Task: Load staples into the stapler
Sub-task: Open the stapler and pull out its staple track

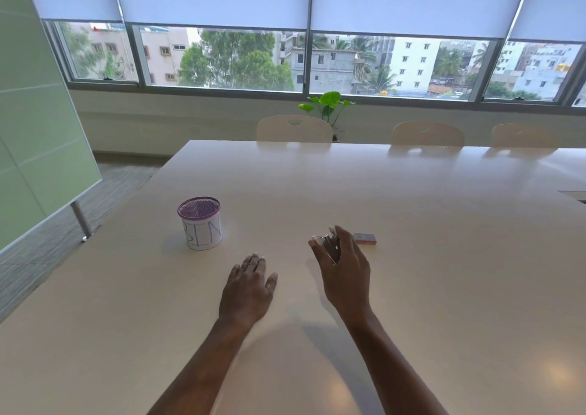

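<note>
Gripping the small silver metal stapler (328,246) near mid-table, the right hand (345,272) curls round it; the left hand (249,284) rests flat and empty on the pale glossy table (444,256); best steady its base before opening; the small red-and-white staple box (365,239) lies just beyond.

Both bare forearms stretched forward, converging slightly. Left hand (249,284) flat, palm down, fingers loosely together and extended, thumb angled out to the side, holding nothing. Right hand (344,272) raised on its edge, fingers curled and thumb opposed, wrapped around a small metallic stapler (328,242).
</note>
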The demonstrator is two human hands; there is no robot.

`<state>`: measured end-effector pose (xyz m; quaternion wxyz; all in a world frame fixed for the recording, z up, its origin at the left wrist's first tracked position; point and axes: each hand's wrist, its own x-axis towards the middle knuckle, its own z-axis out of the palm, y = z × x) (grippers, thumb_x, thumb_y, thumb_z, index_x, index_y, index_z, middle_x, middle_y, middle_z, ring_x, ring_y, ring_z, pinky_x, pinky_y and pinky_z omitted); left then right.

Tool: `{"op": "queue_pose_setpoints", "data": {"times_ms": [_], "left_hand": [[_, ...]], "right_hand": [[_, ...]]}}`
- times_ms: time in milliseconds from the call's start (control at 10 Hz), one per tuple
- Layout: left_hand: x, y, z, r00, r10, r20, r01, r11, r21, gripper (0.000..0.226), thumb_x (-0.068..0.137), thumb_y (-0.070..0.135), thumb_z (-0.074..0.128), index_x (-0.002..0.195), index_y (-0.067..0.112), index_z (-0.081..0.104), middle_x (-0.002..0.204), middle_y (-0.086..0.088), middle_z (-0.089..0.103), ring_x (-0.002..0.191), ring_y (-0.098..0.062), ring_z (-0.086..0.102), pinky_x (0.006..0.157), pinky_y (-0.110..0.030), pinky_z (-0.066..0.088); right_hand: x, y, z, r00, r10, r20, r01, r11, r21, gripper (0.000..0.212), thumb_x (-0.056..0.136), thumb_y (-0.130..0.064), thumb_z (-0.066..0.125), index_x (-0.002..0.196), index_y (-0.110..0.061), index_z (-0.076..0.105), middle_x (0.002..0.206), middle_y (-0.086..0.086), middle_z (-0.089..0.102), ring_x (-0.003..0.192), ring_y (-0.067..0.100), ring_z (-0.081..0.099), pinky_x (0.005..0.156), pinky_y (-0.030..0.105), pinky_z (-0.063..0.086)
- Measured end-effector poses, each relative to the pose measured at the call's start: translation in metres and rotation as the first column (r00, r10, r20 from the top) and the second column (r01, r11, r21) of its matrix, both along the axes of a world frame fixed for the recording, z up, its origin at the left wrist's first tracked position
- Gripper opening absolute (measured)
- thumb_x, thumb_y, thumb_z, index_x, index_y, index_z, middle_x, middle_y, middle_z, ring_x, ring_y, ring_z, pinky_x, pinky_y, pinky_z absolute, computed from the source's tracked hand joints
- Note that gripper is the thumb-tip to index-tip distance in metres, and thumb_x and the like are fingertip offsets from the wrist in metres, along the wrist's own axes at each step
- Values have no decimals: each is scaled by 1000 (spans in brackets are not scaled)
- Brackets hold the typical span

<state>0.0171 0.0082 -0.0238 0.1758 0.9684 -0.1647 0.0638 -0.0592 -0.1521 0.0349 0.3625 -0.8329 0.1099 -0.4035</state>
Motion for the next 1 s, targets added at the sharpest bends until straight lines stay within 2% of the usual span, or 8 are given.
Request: {"op": "queue_pose_setpoints", "data": {"times_ms": [100,200,400,500,600,800,900,1000], "left_hand": [[-1,1,-1,1000,7,12,-7,1000,-1,55,100,43,34,147,14,35,159,-5,28,148,-14,20,121,-34,14],[0,0,-1,1000,12,19,-12,1000,-7,55,100,43,34,147,15,36,159,-4,29,148,-14,21,121,-34,14],[0,0,-1,1000,16,18,-16,1000,-6,56,99,43,34,147,15,35,159,-4,29,148,-14,21,121,-33,14],[-1,0,0,1000,18,19,-17,1000,-13,56,99,43,35,147,15,35,159,-3,28,148,-13,20,121,-33,13],[-1,0,0,1000,18,19,-18,1000,-12,56,99,43,35,148,15,35,159,-3,29,148,-13,21,121,-33,13],[-2,-1,1,1000,20,24,-19,1000,-14,56,99,44,35,147,15,35,159,-3,29,148,-13,21,121,-33,14],[-3,-1,2,1000,20,24,-19,1000,-17,56,99,43,35,147,15,35,159,-3,29,148,-13,21,121,-33,14],[-3,-1,1,999,21,27,-20,1000,-16,55,99,43,35,147,15,36,158,-3,31,148,-13,22,120,-33,14]], "right_hand": [[1,-1,1,991,-35,126,54,987,-150,32,88,-33,68,111,-10,63,96,2,71,78,14,64,60,25,46],[3,-3,1,988,-45,148,78,972,-222,27,89,-27,67,107,-8,64,93,4,72,72,20,66,54,26,48],[2,-2,6,995,-12,95,26,990,-142,32,91,-36,63,112,-13,61,100,0,72,84,11,68,63,22,43],[2,-3,6,998,3,68,8,988,-152,29,91,-36,63,109,-13,63,97,0,73,83,16,70,63,23,44],[1,-2,7,998,12,63,-5,995,-102,31,91,-38,63,111,-14,61,100,-3,71,87,7,67,66,23,43],[2,-4,5,998,0,56,7,992,-127,31,92,-38,61,110,-13,63,99,0,73,86,16,70,66,24,46],[1,-3,7,997,3,71,2,997,-80,33,91,-39,62,114,-14,60,103,-1,71,89,12,69,67,25,45],[1,-5,5,999,-2,50,8,993,-121,31,92,-37,62,111,-13,62,98,0,72,85,18,69,66,25,43]]}}
